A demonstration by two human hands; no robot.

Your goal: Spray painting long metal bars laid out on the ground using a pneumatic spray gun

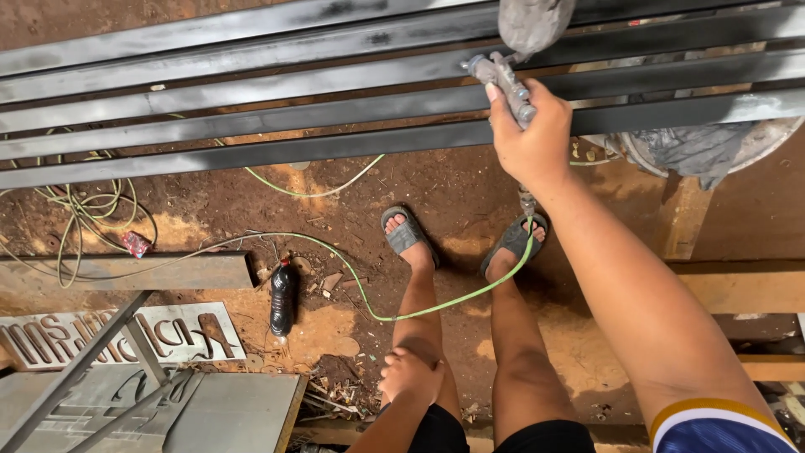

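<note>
Your right hand was wrapped tightly around the grip of a paint-crusted spray gun, its cup at the top edge of the view, held against the black-painted steel bars running across the frame. A green air hose trailed from the gun down past your sandalled feet onto the dirt floor. Your left hand rested curled shut on your left thigh, holding nothing visible. A dark bottle stood on the soil beside a steel tube.
</note>
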